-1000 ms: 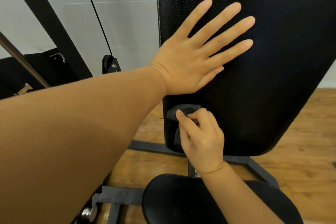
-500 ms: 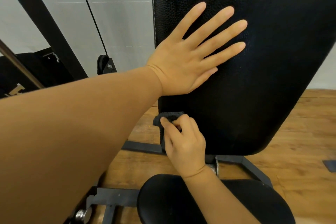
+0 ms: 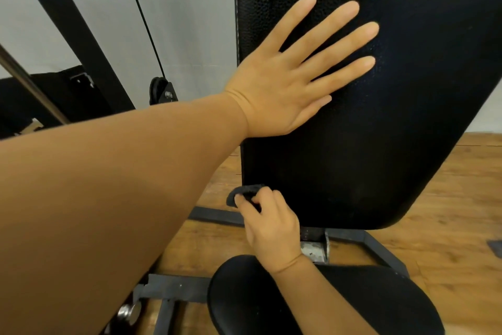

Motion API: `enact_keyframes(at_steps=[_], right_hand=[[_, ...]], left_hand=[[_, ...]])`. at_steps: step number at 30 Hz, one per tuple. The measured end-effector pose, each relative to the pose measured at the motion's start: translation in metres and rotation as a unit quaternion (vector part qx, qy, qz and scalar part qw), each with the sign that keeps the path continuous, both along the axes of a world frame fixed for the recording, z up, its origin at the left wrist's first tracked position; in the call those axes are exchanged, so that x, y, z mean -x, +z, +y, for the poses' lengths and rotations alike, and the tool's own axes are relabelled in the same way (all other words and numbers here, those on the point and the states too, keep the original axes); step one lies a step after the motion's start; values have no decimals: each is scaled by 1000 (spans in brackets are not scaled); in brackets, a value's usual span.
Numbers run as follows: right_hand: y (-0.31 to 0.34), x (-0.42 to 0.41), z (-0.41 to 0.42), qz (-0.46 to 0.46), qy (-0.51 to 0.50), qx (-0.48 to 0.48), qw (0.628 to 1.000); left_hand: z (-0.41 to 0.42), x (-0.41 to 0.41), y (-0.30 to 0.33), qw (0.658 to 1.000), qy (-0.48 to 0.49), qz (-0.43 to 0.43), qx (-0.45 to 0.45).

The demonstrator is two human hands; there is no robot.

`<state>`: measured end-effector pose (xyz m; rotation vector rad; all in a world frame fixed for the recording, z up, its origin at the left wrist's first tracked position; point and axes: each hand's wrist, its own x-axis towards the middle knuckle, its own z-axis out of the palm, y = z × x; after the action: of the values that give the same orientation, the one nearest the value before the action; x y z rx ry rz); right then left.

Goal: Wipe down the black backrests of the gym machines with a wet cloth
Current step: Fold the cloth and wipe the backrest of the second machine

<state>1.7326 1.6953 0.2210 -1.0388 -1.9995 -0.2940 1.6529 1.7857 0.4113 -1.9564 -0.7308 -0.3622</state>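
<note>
Pressing flat on black backrest: left hand, fingers spread straight, grip released. Right hand below it, grip clenched around dark cloth at backrest's lower left edge. Black seat pad beneath right wrist.

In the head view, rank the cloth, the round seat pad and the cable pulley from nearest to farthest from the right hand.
From the right hand:
1. Cloth, pinched in its fingers at the backrest's lower left edge.
2. Seat pad, just below the wrist.
3. Pulley, up left by the wall.
</note>
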Motion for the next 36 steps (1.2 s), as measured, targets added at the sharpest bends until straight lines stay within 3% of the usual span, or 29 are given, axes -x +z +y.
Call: enact_keyframes(at_steps=[6,13,17,23,28,33,36], right_hand=[[21,-3,3,85,-9,-7,996],[-23,-8,-9,-51,20,-8,998],[-26,-11,-11,-66,31,1,997],[14,-33,1,39,-3,-12,999],[1,-35,2,6,0,-29,1000],[-29,-51,-11,-115,35,11,993],[-31,-55,-11,-138,40,36,989]], left_hand=[[0,0,0,1000,-4,-5,7],[0,1,0,1000,-1,-3,9],[-1,0,0,1000,-4,0,5],[0,1,0,1000,-10,-2,-2],[0,1,-1,1000,-11,0,-6],[0,1,-1,1000,-5,-3,-6],[0,0,0,1000,-2,1,-7]])
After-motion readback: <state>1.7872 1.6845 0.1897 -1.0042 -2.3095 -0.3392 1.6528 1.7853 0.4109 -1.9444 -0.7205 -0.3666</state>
